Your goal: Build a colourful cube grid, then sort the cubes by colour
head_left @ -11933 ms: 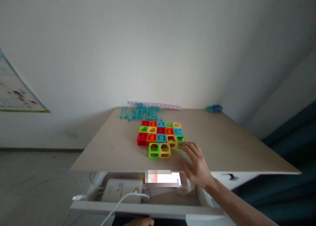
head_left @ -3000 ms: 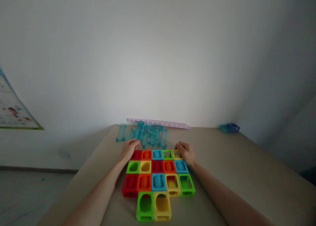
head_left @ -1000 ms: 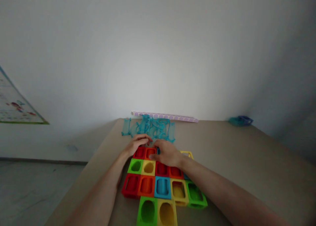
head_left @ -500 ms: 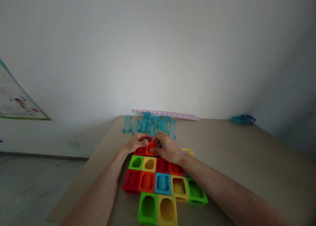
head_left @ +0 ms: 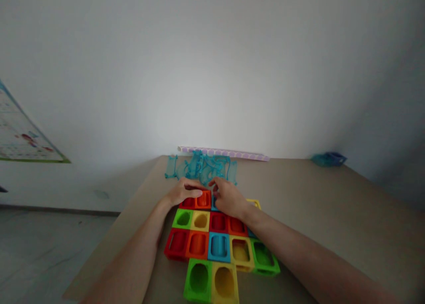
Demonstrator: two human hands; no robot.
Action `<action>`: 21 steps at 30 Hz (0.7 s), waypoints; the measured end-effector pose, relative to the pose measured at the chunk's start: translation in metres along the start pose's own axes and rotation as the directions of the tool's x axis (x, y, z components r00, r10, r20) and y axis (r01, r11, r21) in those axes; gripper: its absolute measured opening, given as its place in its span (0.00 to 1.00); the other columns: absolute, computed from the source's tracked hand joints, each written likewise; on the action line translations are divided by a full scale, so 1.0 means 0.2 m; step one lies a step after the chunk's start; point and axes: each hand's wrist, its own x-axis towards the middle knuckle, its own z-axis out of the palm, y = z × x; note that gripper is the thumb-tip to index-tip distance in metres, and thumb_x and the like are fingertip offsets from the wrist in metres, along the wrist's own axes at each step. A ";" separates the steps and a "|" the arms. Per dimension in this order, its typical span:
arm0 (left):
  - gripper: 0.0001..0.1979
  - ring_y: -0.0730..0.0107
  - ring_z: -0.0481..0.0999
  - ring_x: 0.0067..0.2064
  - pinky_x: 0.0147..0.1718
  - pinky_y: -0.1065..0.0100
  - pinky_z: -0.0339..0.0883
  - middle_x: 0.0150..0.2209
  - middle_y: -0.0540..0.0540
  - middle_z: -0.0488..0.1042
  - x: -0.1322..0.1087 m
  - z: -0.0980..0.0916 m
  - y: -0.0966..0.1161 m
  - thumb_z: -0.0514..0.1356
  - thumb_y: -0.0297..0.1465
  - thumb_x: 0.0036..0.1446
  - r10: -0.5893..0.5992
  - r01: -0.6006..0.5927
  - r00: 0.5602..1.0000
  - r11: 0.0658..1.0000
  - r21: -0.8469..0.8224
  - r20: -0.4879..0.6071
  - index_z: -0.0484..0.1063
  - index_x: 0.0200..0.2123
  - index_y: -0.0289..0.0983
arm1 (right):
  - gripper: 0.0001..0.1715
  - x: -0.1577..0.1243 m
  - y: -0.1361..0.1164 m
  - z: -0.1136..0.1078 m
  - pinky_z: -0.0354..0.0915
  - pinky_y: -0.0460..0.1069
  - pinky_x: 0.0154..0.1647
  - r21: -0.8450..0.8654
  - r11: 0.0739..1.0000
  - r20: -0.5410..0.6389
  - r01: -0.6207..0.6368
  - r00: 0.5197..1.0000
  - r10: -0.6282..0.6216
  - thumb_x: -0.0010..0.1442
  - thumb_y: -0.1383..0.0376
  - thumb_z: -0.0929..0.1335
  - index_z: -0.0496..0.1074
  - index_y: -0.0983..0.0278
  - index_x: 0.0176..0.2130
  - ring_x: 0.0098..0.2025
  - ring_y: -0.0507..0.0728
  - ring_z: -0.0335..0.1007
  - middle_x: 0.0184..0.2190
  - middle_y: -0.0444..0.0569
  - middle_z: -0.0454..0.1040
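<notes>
My left hand [head_left: 184,192] rests at the far left of a flat layout of coloured toy blocks, its thumb across the top of an orange block [head_left: 203,200] and its fingers behind the row. A dark red block [head_left: 187,203] lies under that hand, partly covered. My right hand [head_left: 229,199] is over the far row with bent fingers apart, near a blue block [head_left: 214,203] that it partly hides; I see nothing held in it. Nearer rows hold a green block [head_left: 182,218], a yellow block [head_left: 200,220], a lower blue block [head_left: 219,247] and several others.
Translucent blue track pieces [head_left: 206,166] lie in a heap just beyond my hands. Behind them a purple-patterned strip [head_left: 232,153] runs along the wall. A blue and purple item [head_left: 328,159] sits at the table's [head_left: 318,202] far right. A poster [head_left: 26,131] hangs at left.
My right hand has drawn slightly right, off the orange block, and its thumb no longer lies over it. My left thumb has reached farther onto the orange block.
</notes>
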 end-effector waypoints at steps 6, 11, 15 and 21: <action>0.14 0.65 0.73 0.33 0.33 0.68 0.64 0.32 0.44 0.78 -0.01 0.00 0.01 0.66 0.37 0.46 0.006 -0.010 0.999 0.992 -0.123 -0.033 0.81 0.34 0.33 | 0.21 0.01 0.03 0.02 0.64 0.46 0.37 0.017 1.000 0.051 0.012 0.999 -0.013 0.51 0.79 0.65 0.71 0.64 0.43 0.38 0.55 0.73 0.35 0.48 0.77; 0.16 0.69 0.72 0.26 0.27 0.69 0.64 0.25 0.45 0.77 -0.02 -0.01 -0.03 0.67 0.38 0.42 -0.062 -0.085 0.941 0.908 -0.411 -0.333 0.79 0.31 0.31 | 0.22 0.01 0.00 -0.01 0.64 0.47 0.35 -0.041 0.999 0.075 -0.027 0.997 0.030 0.53 0.76 0.66 0.69 0.65 0.49 0.35 0.55 0.73 0.34 0.48 0.78; 0.18 0.66 0.74 0.27 0.27 0.68 0.65 0.25 0.45 0.78 -0.02 0.00 -0.05 0.68 0.38 0.39 -0.115 -0.112 0.914 0.850 -0.515 -0.389 0.79 0.33 0.32 | 0.13 -0.04 0.03 -0.12 0.64 0.50 0.42 -0.091 0.996 0.069 -0.023 0.997 0.029 0.56 0.73 0.65 0.74 0.65 0.42 0.40 0.58 0.73 0.38 0.53 0.77; 0.18 0.64 0.75 0.33 0.33 0.67 0.66 0.32 0.44 0.79 0.00 0.03 -0.01 0.65 0.41 0.48 0.019 -0.070 0.959 0.983 -0.172 -0.283 0.80 0.34 0.32 | 0.16 -0.24 0.07 -0.27 0.64 0.53 0.47 -0.157 0.980 0.068 0.124 0.991 -0.115 0.60 0.66 0.65 0.73 0.64 0.49 0.43 0.58 0.71 0.43 0.54 0.74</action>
